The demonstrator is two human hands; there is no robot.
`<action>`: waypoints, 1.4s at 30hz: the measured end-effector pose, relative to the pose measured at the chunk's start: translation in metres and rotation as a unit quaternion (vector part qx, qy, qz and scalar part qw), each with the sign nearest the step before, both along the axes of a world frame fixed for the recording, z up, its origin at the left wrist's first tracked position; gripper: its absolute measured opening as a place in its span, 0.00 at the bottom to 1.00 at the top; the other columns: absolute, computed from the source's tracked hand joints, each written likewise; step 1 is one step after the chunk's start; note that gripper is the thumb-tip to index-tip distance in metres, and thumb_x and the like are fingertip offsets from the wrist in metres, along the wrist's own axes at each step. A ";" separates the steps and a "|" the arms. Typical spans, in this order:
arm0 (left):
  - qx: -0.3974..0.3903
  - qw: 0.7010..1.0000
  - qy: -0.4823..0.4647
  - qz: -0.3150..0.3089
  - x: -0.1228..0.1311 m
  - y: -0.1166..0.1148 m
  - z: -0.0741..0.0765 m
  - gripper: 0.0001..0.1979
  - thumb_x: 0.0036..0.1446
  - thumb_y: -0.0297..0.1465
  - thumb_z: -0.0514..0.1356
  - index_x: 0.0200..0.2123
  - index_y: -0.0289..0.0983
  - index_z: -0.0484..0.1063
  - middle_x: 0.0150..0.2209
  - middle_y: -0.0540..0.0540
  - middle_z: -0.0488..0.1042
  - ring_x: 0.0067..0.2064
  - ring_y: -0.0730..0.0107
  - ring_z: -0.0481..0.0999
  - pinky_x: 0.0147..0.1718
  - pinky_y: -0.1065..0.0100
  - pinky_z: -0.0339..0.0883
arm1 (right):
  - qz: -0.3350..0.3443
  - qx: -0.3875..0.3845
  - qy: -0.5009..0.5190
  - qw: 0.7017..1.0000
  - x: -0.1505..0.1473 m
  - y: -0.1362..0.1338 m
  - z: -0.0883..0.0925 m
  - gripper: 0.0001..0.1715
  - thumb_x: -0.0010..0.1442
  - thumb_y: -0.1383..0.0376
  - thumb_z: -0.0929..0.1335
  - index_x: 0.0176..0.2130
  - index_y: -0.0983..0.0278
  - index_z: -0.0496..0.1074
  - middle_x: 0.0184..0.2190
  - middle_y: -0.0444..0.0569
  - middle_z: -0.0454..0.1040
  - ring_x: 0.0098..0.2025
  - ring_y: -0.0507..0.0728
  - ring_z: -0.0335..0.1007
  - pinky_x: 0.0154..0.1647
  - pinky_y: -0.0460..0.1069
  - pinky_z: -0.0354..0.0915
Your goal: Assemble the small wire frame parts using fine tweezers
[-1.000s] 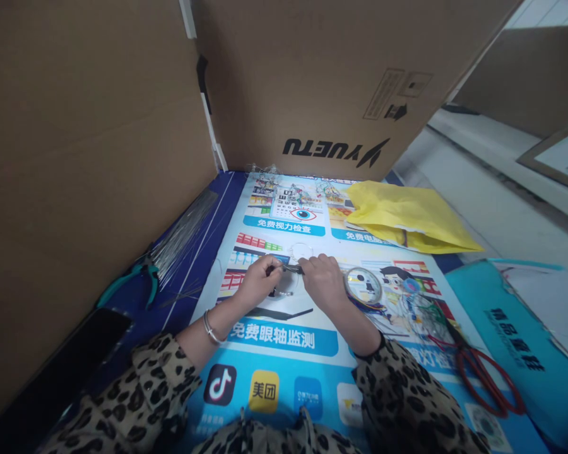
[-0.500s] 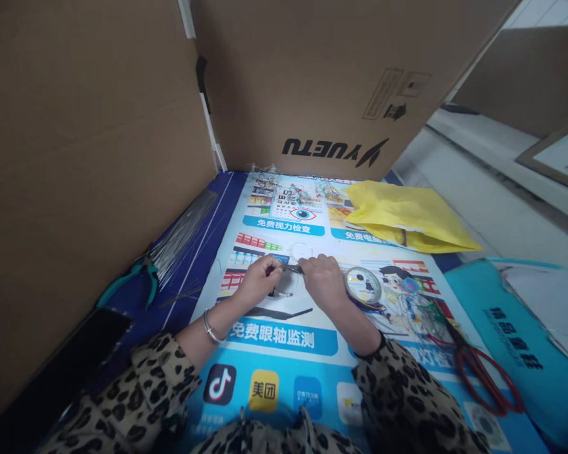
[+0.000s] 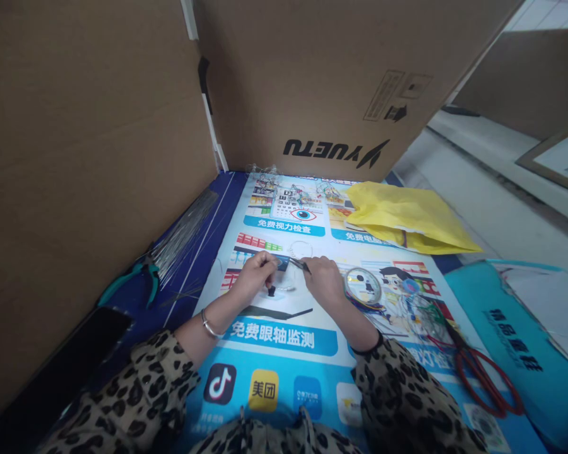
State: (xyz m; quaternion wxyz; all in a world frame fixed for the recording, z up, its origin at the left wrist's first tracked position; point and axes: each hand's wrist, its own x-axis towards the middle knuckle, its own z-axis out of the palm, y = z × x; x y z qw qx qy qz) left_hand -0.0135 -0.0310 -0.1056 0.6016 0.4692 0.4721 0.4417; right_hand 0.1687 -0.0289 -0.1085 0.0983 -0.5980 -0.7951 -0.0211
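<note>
My left hand (image 3: 252,275) and my right hand (image 3: 322,279) meet over a printed poster mat (image 3: 284,353). The right hand is closed on small dark pliers (image 3: 299,264), whose tip points left toward the left fingers. My left fingers pinch the end of a thin, bent silver wire (image 3: 284,289); the wire carries a small black bead (image 3: 271,291) just above the mat. A loop of clear wire (image 3: 300,247) lies on the mat just beyond both hands. A silver bangle sits on my left wrist. Both sleeves are leopard print.
Cardboard walls (image 3: 99,126) close the left and back. A bundle of straight wires (image 3: 182,234) and teal-handled pliers (image 3: 132,277) lie left, a black phone (image 3: 71,359) nearer. A tape roll (image 3: 363,284), coloured threads, red scissors (image 3: 485,375), a yellow bag (image 3: 407,214) and a blue pouch (image 3: 515,353) lie right.
Both hands have shifted slightly up and apart. The pliers' tip now shows between them, and the black bead on the wire has come into view below the left hand.
</note>
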 end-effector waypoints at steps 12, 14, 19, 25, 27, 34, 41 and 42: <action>-0.036 0.991 -0.091 0.089 0.000 0.003 0.002 0.08 0.46 0.33 0.60 0.26 0.36 0.63 0.17 0.55 0.64 0.17 0.79 0.62 0.15 0.76 0.56 | 0.130 0.121 0.202 0.963 -0.004 -0.005 -0.002 0.16 0.57 0.54 0.63 0.32 0.65 0.70 0.27 0.48 0.72 0.34 0.54 0.62 0.38 0.49 0.55; -0.036 0.991 -0.085 0.097 0.000 0.003 0.001 0.09 0.46 0.34 0.59 0.26 0.36 0.63 0.16 0.55 0.64 0.18 0.79 0.62 0.15 0.76 0.56 | 0.148 0.127 0.198 0.961 -0.007 -0.006 -0.002 0.18 0.55 0.52 0.65 0.30 0.65 0.70 0.26 0.48 0.71 0.33 0.54 0.62 0.38 0.49 0.54; -0.033 0.992 -0.074 0.099 0.001 0.003 0.001 0.10 0.45 0.35 0.60 0.26 0.36 0.63 0.16 0.54 0.63 0.18 0.79 0.62 0.16 0.77 0.57 | 0.164 0.133 0.173 0.962 -0.009 -0.006 -0.005 0.21 0.53 0.50 0.65 0.28 0.65 0.70 0.25 0.48 0.70 0.33 0.54 0.61 0.37 0.49 0.53; -0.031 0.994 -0.062 0.089 0.001 0.001 0.003 0.10 0.46 0.35 0.59 0.25 0.36 0.62 0.16 0.55 0.63 0.18 0.79 0.62 0.17 0.76 0.58 | 0.159 0.133 0.169 0.963 -0.008 -0.005 -0.005 0.19 0.54 0.51 0.65 0.28 0.65 0.70 0.25 0.47 0.71 0.33 0.53 0.62 0.36 0.49 0.53; -0.030 0.994 -0.055 0.092 0.001 0.002 0.003 0.10 0.46 0.35 0.59 0.24 0.36 0.62 0.16 0.54 0.63 0.18 0.79 0.62 0.17 0.76 0.58 | 0.158 0.132 0.176 0.963 -0.008 -0.006 -0.004 0.18 0.54 0.52 0.65 0.29 0.65 0.70 0.25 0.48 0.71 0.33 0.53 0.62 0.36 0.49 0.54; -0.021 0.995 -0.035 0.095 0.002 0.002 0.002 0.10 0.46 0.35 0.60 0.23 0.36 0.62 0.16 0.54 0.64 0.18 0.79 0.62 0.17 0.76 0.58 | 0.151 0.121 0.197 0.961 -0.009 -0.006 -0.004 0.18 0.54 0.52 0.65 0.29 0.64 0.70 0.26 0.48 0.71 0.33 0.54 0.63 0.36 0.49 0.55; -0.007 0.997 -0.007 0.083 0.002 0.002 0.000 0.09 0.47 0.33 0.59 0.23 0.36 0.62 0.15 0.54 0.64 0.17 0.78 0.62 0.16 0.76 0.56 | 0.120 0.097 0.266 0.952 -0.007 -0.004 0.002 0.18 0.54 0.51 0.65 0.29 0.64 0.69 0.24 0.46 0.70 0.31 0.53 0.63 0.35 0.48 0.58; -0.009 0.997 -0.007 0.079 0.003 0.002 0.000 0.08 0.46 0.33 0.59 0.23 0.36 0.62 0.15 0.54 0.63 0.17 0.78 0.62 0.16 0.76 0.56 | 0.110 0.087 0.271 0.952 -0.007 -0.005 0.003 0.18 0.55 0.51 0.65 0.29 0.64 0.69 0.24 0.46 0.69 0.31 0.53 0.64 0.35 0.47 0.58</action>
